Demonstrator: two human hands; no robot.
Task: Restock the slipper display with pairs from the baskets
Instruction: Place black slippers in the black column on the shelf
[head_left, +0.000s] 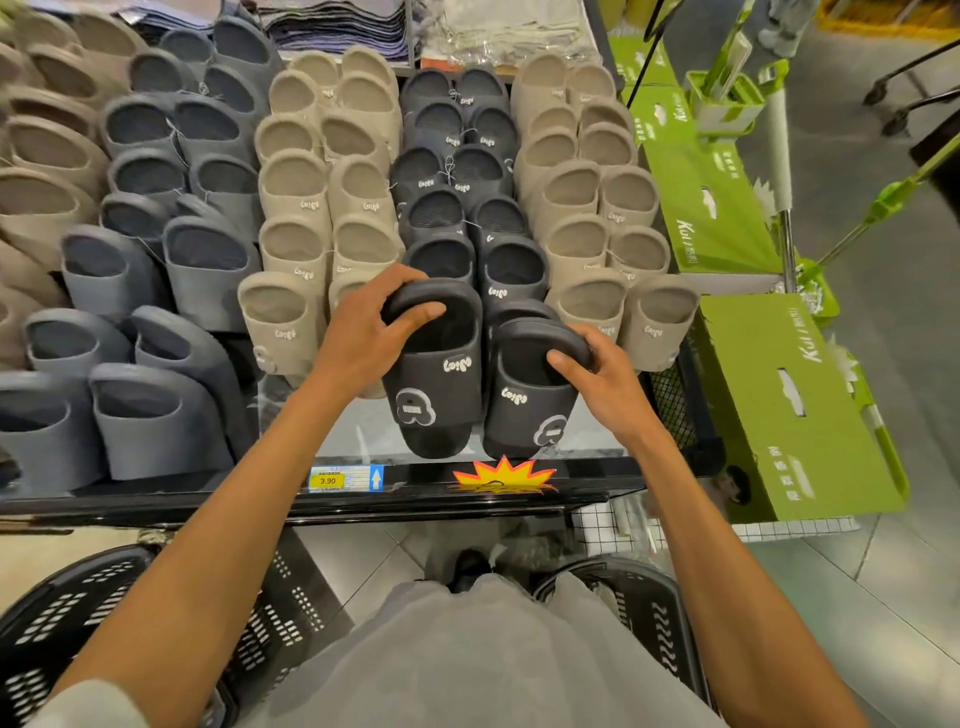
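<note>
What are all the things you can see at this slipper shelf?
Black rubber slippers with white badges: two, black, front of the black shelf, one per hand.
Displayed black slippers: many, black, column behind those.
Beige rubber slippers: many, beige, columns beside the black ones.
Blue-grey slippers: many, blue-grey, further left.
Green cardboard boxes: several, green, right of the shelf.
Black plastic baskets: two, black, on the floor below.
Yellow price tag: one, yellow, shelf's front edge.
Orange starburst sign: one, orange, shelf's front edge.
Left hand: one, gripping the left held slipper.
Right hand: one, gripping the right held slipper.
</note>
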